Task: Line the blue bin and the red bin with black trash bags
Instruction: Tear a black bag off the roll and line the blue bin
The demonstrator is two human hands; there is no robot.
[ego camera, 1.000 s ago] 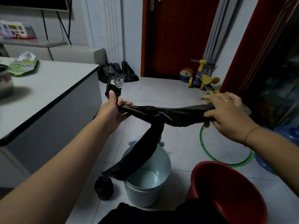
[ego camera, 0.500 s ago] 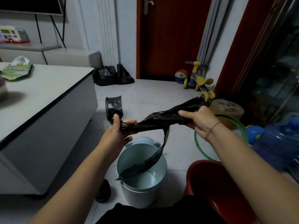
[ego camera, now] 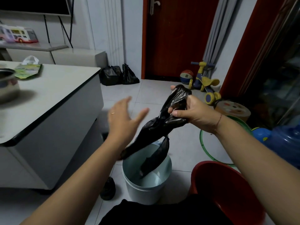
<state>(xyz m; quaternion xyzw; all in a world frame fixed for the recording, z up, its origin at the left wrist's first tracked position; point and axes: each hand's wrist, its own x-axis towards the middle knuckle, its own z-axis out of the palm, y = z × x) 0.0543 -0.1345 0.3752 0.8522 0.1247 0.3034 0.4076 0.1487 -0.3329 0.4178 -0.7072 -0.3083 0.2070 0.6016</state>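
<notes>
Bag [ego camera: 159,125] black, crumpled, unopened.

Left hand [ego camera: 124,117] splayed — right hand [ego camera: 193,113] clenched

Pale tiled floor [ego camera: 183,143] under dim indoor light. A dark red door [ego camera: 177,38] stands at centre back between white walls [ego camera: 105,30]. Left of the door: a white low table [ego camera: 53,95], a grey shelf [ego camera: 37,47] and a television [ego camera: 32,5]. Right of the door: a glass cabinet [ego camera: 276,78].
</notes>
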